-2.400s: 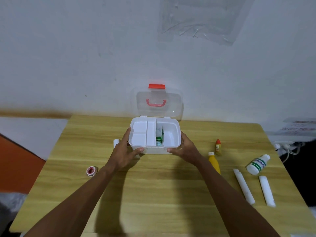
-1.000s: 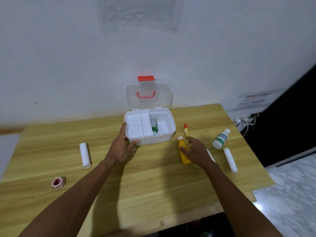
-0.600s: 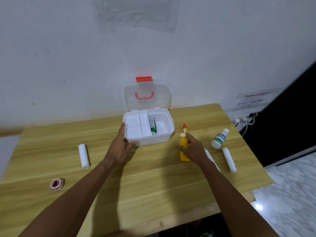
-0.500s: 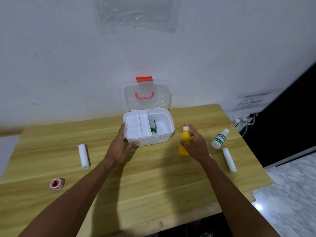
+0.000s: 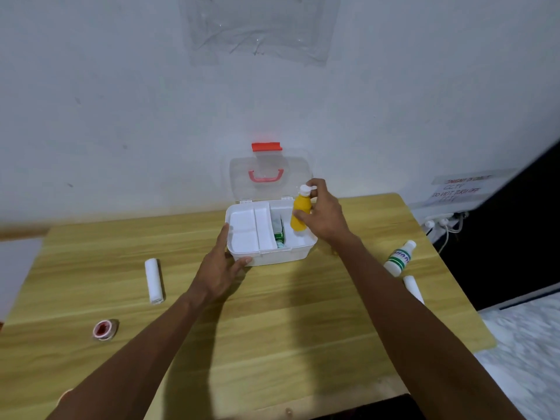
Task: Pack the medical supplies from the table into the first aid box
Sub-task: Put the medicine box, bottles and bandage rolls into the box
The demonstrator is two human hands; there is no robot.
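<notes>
The right hand (image 5: 325, 218) holds the yellow bottle (image 5: 300, 215) upright, cap up, over the right compartment of the box (image 5: 281, 257), so the coming move is straight down. The left hand (image 5: 219, 269) lies open against the box's front left corner, steadying it. A green pack already there leaves what looks like enough room. The wooden table (image 5: 272, 328) stands against a white wall.

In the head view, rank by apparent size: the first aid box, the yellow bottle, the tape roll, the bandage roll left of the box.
1. first aid box
2. yellow bottle and bandage roll: too alike to rank
3. tape roll
</notes>
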